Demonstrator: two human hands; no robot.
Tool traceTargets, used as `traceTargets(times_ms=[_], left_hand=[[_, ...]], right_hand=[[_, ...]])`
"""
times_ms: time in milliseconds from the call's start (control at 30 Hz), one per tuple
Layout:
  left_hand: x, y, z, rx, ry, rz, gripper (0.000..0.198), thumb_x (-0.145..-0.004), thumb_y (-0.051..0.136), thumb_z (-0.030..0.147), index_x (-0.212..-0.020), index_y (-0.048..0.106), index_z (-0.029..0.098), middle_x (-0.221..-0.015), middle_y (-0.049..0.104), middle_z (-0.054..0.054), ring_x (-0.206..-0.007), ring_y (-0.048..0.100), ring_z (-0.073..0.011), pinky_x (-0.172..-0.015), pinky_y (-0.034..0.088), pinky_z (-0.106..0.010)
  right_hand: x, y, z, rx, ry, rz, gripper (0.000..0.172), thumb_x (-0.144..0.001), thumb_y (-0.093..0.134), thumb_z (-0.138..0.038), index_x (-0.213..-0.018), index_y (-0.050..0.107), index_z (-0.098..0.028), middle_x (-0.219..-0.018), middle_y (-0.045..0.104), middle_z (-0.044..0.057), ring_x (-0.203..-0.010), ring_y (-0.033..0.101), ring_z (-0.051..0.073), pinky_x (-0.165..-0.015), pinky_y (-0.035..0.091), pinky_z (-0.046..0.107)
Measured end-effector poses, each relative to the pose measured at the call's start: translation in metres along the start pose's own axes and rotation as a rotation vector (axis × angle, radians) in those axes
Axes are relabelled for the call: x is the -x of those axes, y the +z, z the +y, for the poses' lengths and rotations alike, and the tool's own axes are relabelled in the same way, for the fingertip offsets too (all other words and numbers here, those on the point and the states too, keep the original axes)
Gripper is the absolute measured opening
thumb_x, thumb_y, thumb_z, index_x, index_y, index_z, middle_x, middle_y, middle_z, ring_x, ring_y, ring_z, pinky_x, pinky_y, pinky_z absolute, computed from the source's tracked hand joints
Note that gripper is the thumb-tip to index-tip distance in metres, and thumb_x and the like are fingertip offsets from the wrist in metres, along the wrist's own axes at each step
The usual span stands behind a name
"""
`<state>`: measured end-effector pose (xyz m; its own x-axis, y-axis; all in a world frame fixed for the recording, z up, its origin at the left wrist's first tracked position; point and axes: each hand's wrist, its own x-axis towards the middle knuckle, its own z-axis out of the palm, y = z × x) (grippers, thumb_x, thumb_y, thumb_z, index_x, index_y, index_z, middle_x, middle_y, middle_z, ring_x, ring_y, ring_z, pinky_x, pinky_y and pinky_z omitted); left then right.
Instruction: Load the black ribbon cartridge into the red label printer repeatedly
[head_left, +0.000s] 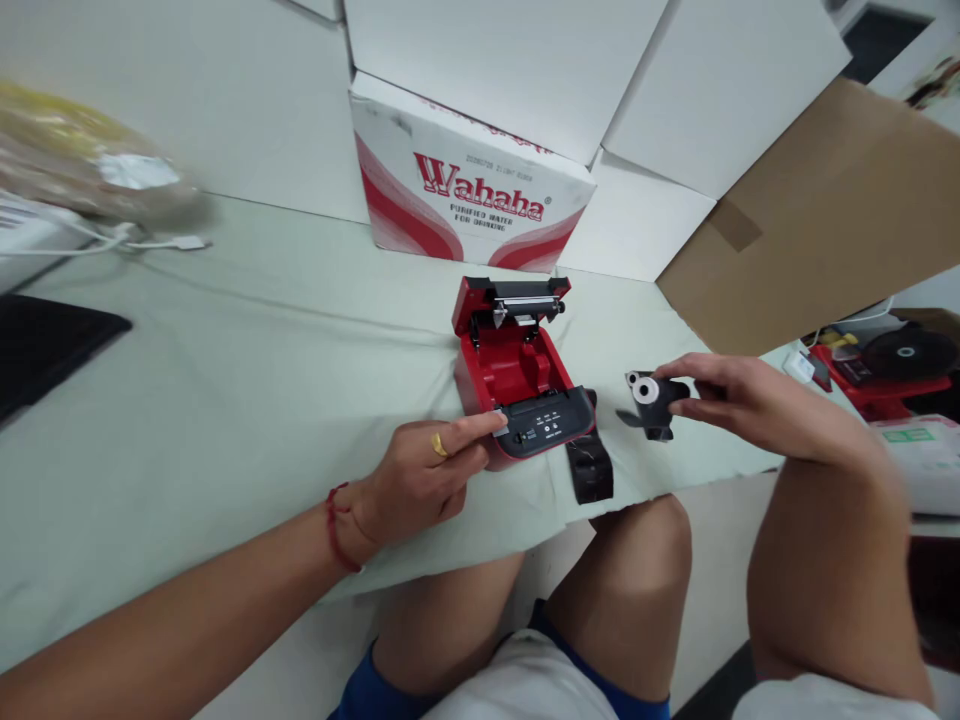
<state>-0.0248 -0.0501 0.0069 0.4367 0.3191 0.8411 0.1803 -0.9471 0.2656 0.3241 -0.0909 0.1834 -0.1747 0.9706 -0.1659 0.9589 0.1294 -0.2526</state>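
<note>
A red thermal receipt printer [510, 350] stands on the pale green cloth [225, 400], its lid tipped open toward the back and its red paper bay showing. My left hand [420, 480] rests at the printer's front, with the index finger on the left end of the black control panel [544, 425]. To the right, my right hand [750, 395] pinches a black-wrapped roll with a white core [652, 405] above the cloth. A black strap [590, 470] lies beside the printer's front right corner and hangs toward the cloth's edge.
A white Wahaha water carton [465, 180] stands behind the printer, among white cartons and a brown cardboard sheet [795, 210]. A black tablet [52, 350] and a plastic bag [90, 160] with a white cable lie at the left. A red device [877, 380] sits at the right.
</note>
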Motion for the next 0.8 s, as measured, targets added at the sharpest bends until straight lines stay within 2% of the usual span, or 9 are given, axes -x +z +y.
traceTargets(times_ms=[67, 133, 233, 367, 500, 600, 800], left_hand=[[-0.001, 0.0, 0.001, 0.011, -0.007, -0.013, 0.022, -0.082, 0.047, -0.001, -0.077, 0.059, 0.016, -0.119, 0.077, -0.012, -0.078, 0.075, -0.0126, -0.067, 0.063, -0.021], [-0.003, 0.0, 0.002, 0.02, -0.022, -0.014, 0.022, -0.084, 0.046, -0.001, -0.077, 0.059, 0.017, -0.119, 0.078, -0.011, -0.08, 0.075, -0.0124, -0.072, 0.064, -0.022], [-0.005, -0.001, 0.002, -0.011, -0.014, -0.011, 0.022, -0.084, 0.045, 0.001, -0.077, 0.057, 0.018, -0.117, 0.078, -0.009, -0.074, 0.074, -0.0109, -0.069, 0.064, -0.022], [-0.007, -0.001, 0.003, -0.049, 0.023, 0.0, 0.021, -0.083, 0.043, 0.0, -0.076, 0.055, 0.017, -0.112, 0.079, -0.013, -0.062, 0.07, -0.0111, -0.057, 0.058, -0.023], [-0.007, -0.002, 0.004, -0.06, 0.027, -0.01, 0.023, -0.079, 0.042, -0.002, -0.079, 0.055, 0.016, -0.113, 0.078, -0.013, -0.064, 0.07, -0.0112, -0.057, 0.058, -0.023], [-0.006, -0.001, 0.004, -0.087, 0.035, 0.003, 0.023, -0.08, 0.041, -0.002, -0.078, 0.055, 0.017, -0.113, 0.078, -0.012, -0.069, 0.072, -0.0112, -0.059, 0.058, -0.023], [-0.003, 0.0, 0.004, -0.108, 0.019, -0.03, 0.022, -0.079, 0.042, 0.0, -0.077, 0.056, 0.016, -0.115, 0.078, -0.011, -0.063, 0.068, -0.0098, -0.058, 0.057, -0.024]], right_hand=[[0.001, -0.008, -0.023, -0.081, -0.107, 0.008, 0.043, -0.092, 0.064, -0.057, -0.123, 0.075, -0.029, -0.103, 0.073, 0.007, -0.071, 0.065, 0.018, -0.066, 0.054, 0.033], [-0.009, -0.002, -0.05, -0.088, -0.155, 0.002, 0.04, -0.093, 0.063, -0.052, -0.124, 0.075, -0.029, -0.098, 0.072, 0.006, -0.072, 0.066, 0.018, -0.066, 0.054, 0.031], [-0.036, 0.023, -0.087, -0.004, -0.111, 0.003, 0.038, -0.093, 0.062, -0.035, -0.129, 0.072, -0.03, -0.085, 0.073, 0.001, -0.071, 0.066, 0.017, -0.067, 0.051, 0.029], [-0.073, 0.051, -0.119, 0.192, -0.002, 0.017, 0.044, -0.091, 0.059, -0.022, -0.133, 0.07, -0.028, -0.1, 0.079, 0.005, -0.085, 0.071, 0.023, -0.07, 0.048, 0.031], [-0.1, 0.063, -0.132, 0.366, 0.037, -0.031, 0.049, -0.088, 0.056, -0.019, -0.135, 0.069, -0.03, -0.111, 0.078, 0.009, -0.096, 0.072, 0.029, -0.072, 0.047, 0.033], [-0.113, 0.069, -0.135, 0.379, 0.038, -0.049, 0.051, -0.085, 0.057, -0.015, -0.132, 0.07, -0.028, -0.109, 0.078, 0.012, -0.096, 0.072, 0.03, -0.071, 0.047, 0.033], [-0.128, 0.08, -0.133, 0.338, 0.005, -0.05, 0.045, -0.086, 0.057, -0.015, -0.127, 0.071, -0.023, -0.113, 0.078, 0.014, -0.099, 0.073, 0.032, -0.074, 0.049, 0.035]])
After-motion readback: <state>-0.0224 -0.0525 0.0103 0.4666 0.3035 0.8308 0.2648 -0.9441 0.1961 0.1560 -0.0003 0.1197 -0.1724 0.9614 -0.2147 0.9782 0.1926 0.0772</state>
